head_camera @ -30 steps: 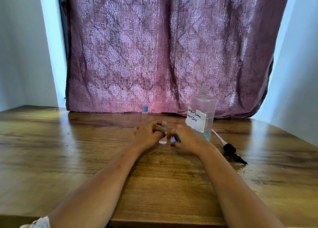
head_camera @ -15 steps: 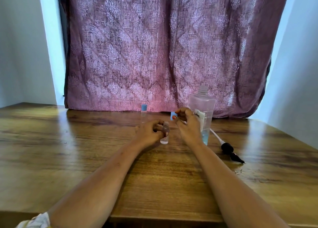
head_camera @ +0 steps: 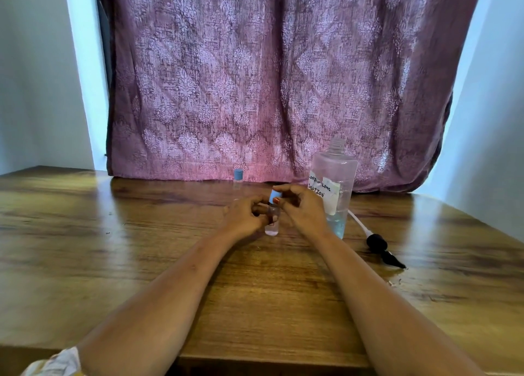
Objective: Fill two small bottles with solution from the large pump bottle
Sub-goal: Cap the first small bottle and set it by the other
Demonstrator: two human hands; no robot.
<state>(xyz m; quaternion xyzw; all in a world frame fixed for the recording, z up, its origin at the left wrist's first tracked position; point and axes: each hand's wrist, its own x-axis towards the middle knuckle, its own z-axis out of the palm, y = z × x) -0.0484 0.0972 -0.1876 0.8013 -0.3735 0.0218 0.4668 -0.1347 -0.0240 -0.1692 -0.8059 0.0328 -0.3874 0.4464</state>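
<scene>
Wood with a glossy brown grain forms the counter point(head_camera: 113, 248), which is backed by a mauve curtain of woven damask pattern point(head_camera: 269, 77) hung between pale blue-white walls point(head_camera: 34, 77).

At mid-counter a small clear plastic bottle point(head_camera: 272, 228) is stood upright on the wood. It is gripped round its body by the curled fingers point(head_camera: 259, 205) of the left hand point(head_camera: 245, 215). A light-blue cap point(head_camera: 275, 197) is pinched at the bottle's top between thumb and forefinger of the right hand point(head_camera: 304, 209); whether it is seated on the neck cannot be told. Clear liquid is seen low in the bottle, though its level is hidden by the fingers.

Just right of the right hand a large clear rectangular bottle point(head_camera: 336, 177) is stood, its threaded neck uncovered. A white handwritten label point(head_camera: 326, 189) is stuck to its front, and bluish liquid is held in its lower part only. Beside it a black pump head point(head_camera: 381, 248) with a white tube point(head_camera: 357, 222) is laid flat, with droplets point(head_camera: 395, 282) near its nozzle.

A second small bottle point(head_camera: 238, 177), capped in blue, is stood at the curtain's foot.
</scene>
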